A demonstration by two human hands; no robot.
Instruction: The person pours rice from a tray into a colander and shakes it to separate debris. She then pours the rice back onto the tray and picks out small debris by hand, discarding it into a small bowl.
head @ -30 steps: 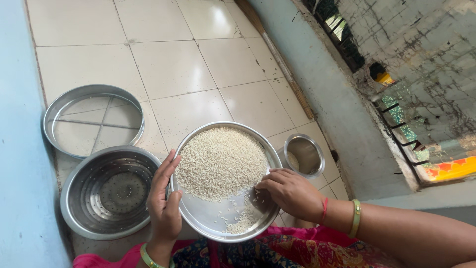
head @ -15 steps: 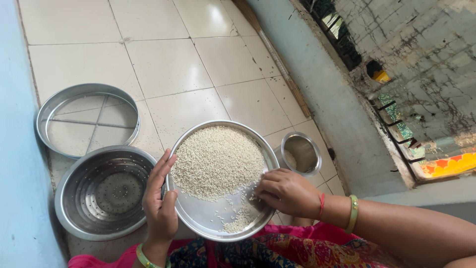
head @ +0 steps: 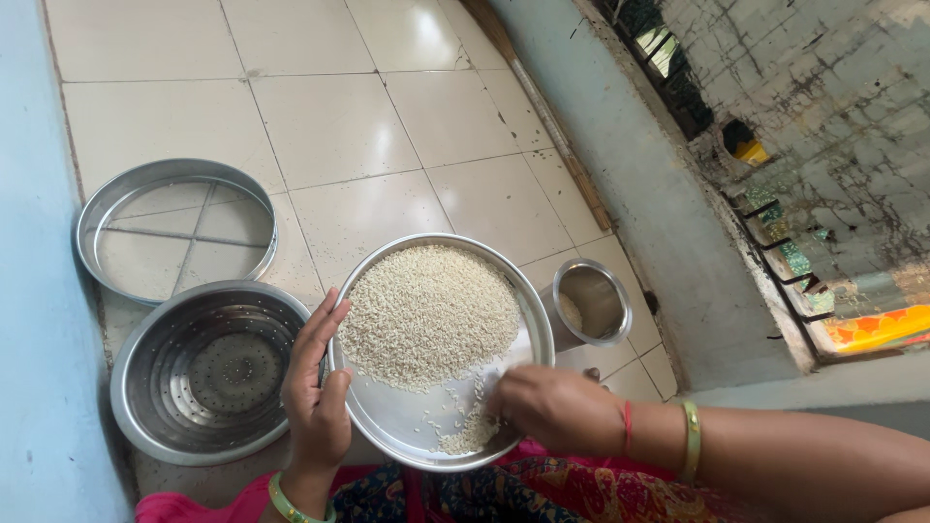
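A round steel plate [head: 387,421] rests on my lap, with a big heap of white rice [head: 428,313] on its far half and a small pile near its front rim. My left hand [head: 315,397] grips the plate's left rim, thumb on the inside. My right hand [head: 552,407] is over the plate's near right part, fingertips bent down onto the small pile of grains; I cannot tell if any are pinched.
On the tiled floor to the left sit a steel colander bowl [head: 208,373] and a round steel sieve [head: 174,230]. A small steel cup [head: 589,302] stands right of the plate. A pale wall [head: 668,194] and a grilled opening lie to the right.
My right hand has slid toward me along the plate, dragging loose grains into the small pile at the front. The left hand and plate have held still.
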